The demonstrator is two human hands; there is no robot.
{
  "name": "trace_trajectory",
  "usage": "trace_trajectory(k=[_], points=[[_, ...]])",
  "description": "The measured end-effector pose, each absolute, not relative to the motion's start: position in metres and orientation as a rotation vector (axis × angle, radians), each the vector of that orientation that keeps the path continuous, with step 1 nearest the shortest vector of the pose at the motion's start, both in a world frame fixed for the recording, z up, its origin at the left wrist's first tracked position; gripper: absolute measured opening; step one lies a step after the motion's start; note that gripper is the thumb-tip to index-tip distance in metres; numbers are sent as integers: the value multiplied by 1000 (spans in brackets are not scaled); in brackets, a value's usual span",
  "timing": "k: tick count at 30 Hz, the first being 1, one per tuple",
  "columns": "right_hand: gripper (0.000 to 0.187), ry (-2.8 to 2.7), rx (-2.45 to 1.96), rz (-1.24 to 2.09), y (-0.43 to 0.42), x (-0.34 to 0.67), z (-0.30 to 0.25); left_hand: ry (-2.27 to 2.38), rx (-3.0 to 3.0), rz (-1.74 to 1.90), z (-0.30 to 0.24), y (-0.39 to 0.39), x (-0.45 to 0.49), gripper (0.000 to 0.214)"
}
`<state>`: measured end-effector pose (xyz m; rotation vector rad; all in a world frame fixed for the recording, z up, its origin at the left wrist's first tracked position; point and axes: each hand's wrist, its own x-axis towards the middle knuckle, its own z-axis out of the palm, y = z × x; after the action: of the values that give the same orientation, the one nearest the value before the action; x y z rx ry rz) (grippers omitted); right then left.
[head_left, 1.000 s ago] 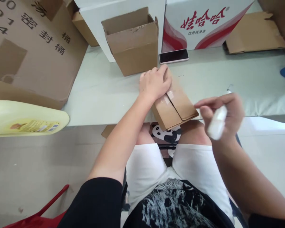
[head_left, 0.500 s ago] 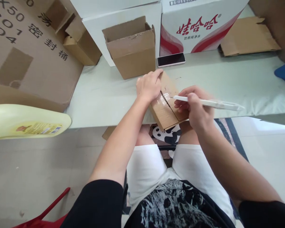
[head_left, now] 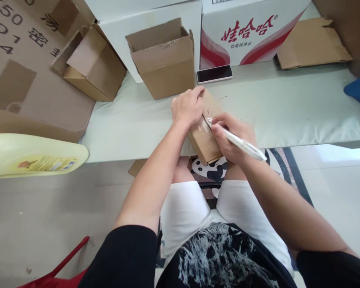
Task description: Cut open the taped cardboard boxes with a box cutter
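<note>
A small closed cardboard box [head_left: 204, 143] lies on the table's near edge, with clear tape [head_left: 203, 126] across the seam in its top. My left hand [head_left: 188, 106] is wrapped over the far left part of this box, fingers bent around it. In my right hand [head_left: 232, 138] is a slim white utility knife [head_left: 243, 145], closed in the fingers. Its front end points at the tape and seam; the fingers hide the tip. The right fingers rest close to the box top or on it; contact is hard to make out.
Behind the box stand an open carton [head_left: 165, 76], a phone [head_left: 215, 74] and a white-and-red carton [head_left: 246, 36]. At left are another small open carton [head_left: 99, 68], a large carton [head_left: 42, 92] and a yellow bottle [head_left: 36, 156]. Flattened cardboard [head_left: 313, 46] lies far right.
My right hand has moved left over the box's seam, and the knife's back end has swung down and left. The small open carton at left has shifted nearer. My left hand stays put.
</note>
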<state>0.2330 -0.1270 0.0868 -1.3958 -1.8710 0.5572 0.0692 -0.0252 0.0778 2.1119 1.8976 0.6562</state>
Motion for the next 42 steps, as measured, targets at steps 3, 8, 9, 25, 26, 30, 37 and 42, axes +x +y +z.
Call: trace_trajectory(k=[3, 8, 9, 25, 26, 30, 37, 42], points=[[49, -1915, -1402, 525, -128, 230, 85, 1897, 2099, 629, 78, -25, 69, 51], [26, -1944, -1419, 529, -124, 232, 86, 1916, 2073, 534, 87, -30, 73, 53], [23, -1951, -1422, 545, -123, 233, 86, 1924, 2072, 514, 89, -31, 73, 54], [22, -1883, -1480, 694, -121, 234, 94, 1936, 2029, 462, 96, -36, 77, 53], [23, -1874, -1473, 712, -121, 234, 94, 1940, 2032, 455, 98, -37, 77, 52], [28, -1874, -1474, 730, -121, 234, 95, 1954, 2051, 443, 102, -41, 78, 50], [23, -1907, -1513, 742, -122, 233, 99, 1958, 2049, 427, 102, -42, 78, 49], [24, -1914, -1510, 727, -121, 233, 97, 1963, 2044, 433, 101, -42, 78, 49]])
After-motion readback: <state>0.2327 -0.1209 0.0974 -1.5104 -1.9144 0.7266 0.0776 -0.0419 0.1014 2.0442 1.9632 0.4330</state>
